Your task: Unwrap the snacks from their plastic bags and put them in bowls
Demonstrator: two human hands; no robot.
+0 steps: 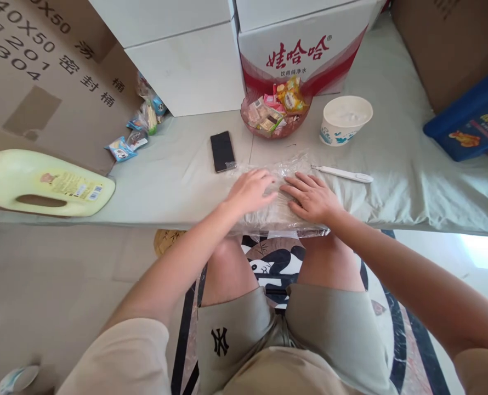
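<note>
A sheet of clear plastic film (264,215) lies crinkled on the covered table, its near edge hanging slightly over the front. My left hand (252,192) rests on the film's left part, fingers loosely bent and apart. Flat on the right part lies my right hand (310,196), its fingers spread. Neither hand grips anything. Just right of my right fingertips is a slim white pen-like tool (345,174), possibly a craft knife. A black phone (222,151) lies beyond my left hand, a corner of the film touching its lower edge.
Behind the film stand a pink glass bowl (250,122) of wrapped snacks and a paper tub (338,134). White cartons (190,71) line the back. A yellow-green jug (79,170) lies at the left, near small snack packets (121,149). A blue container (466,118) is at the right.
</note>
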